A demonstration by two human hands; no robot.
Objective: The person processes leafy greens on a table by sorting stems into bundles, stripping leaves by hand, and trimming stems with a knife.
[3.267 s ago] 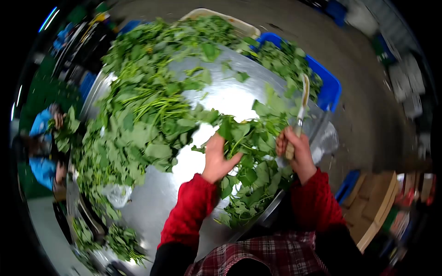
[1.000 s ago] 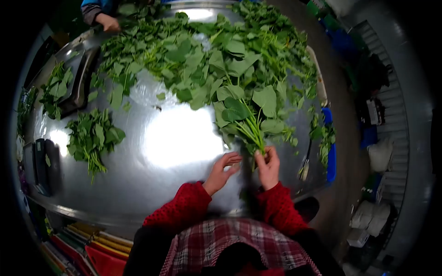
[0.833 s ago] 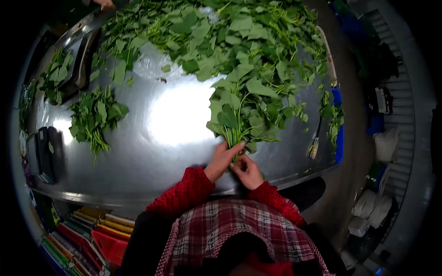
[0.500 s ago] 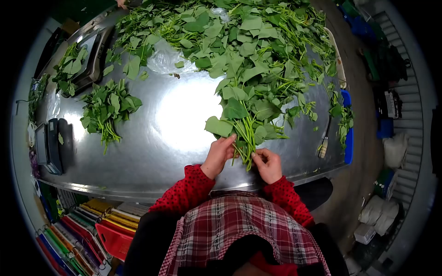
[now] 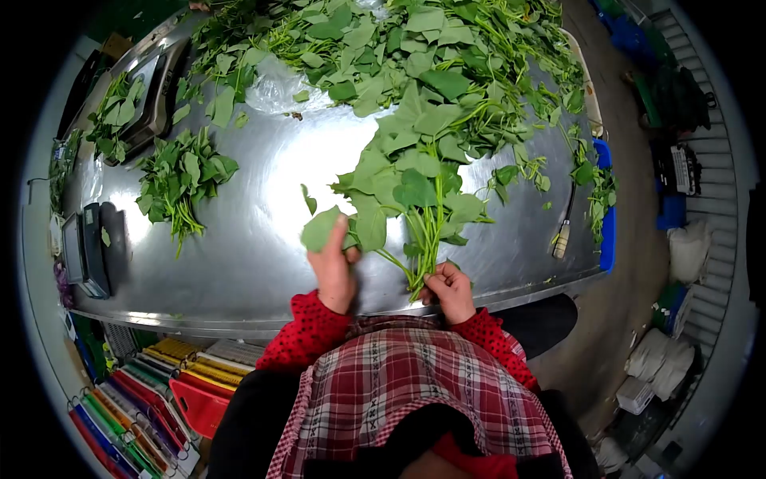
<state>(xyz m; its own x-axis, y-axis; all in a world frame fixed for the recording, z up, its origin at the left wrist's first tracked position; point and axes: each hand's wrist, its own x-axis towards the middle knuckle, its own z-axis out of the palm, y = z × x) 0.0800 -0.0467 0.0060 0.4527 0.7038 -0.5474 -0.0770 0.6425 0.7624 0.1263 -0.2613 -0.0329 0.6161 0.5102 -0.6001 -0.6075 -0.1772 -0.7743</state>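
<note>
My right hand is closed around the lower stems of a bunch of leafy green stems, near the table's front edge. The leaves of this bunch fan out away from me and overlap the big heap of leafy greens. To its left, my left hand is slightly blurred, with thumb and fingers closed on a broad green leaf. A small leaf shows just beyond that hand. Farther left, a separate bundle of greens lies on the metal table.
A scale with greens beside it stands at the back left, and a dark device at the left edge. Clear plastic lies by the heap. A light-handled knife and a blue crate are on the right. A red basket sits below the table.
My left hand has left the stems and moved left to a broad leaf. The bunch, held by my right hand, has come slightly apart from the heap, its leaves spreading left.
</note>
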